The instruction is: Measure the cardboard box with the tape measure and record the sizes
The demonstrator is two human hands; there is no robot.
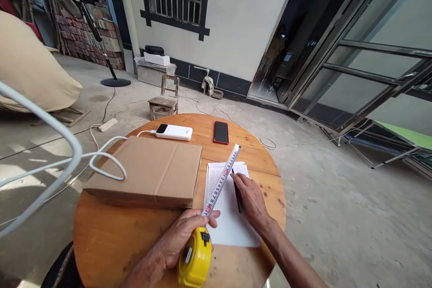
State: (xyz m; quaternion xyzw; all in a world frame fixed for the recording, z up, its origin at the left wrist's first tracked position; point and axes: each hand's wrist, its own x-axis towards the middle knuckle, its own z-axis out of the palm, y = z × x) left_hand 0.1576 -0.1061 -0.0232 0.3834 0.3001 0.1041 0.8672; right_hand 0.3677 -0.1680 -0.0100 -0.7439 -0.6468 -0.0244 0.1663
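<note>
My left hand (189, 234) is closed around a yellow tape measure (195, 256) near the front of the round wooden table (141, 238). Its white blade (221, 184) is pulled out and slants up and away over the paper sheets (232, 229). Between the fingers of my right hand (249, 198) is a black pen (238, 192), held over the right side of the sheets. Printed lines show on part of the paper; the blade and my hands cover some of it. A closed cardboard box (151, 166) lies left of the paper.
A white power bank (174, 132) with a cable and a red-edged phone (221, 132) lie at the table's far side. A thick white cable (111, 168) loops over the box. Beyond stand a small wooden chair (165, 99) and a fan base (115, 82).
</note>
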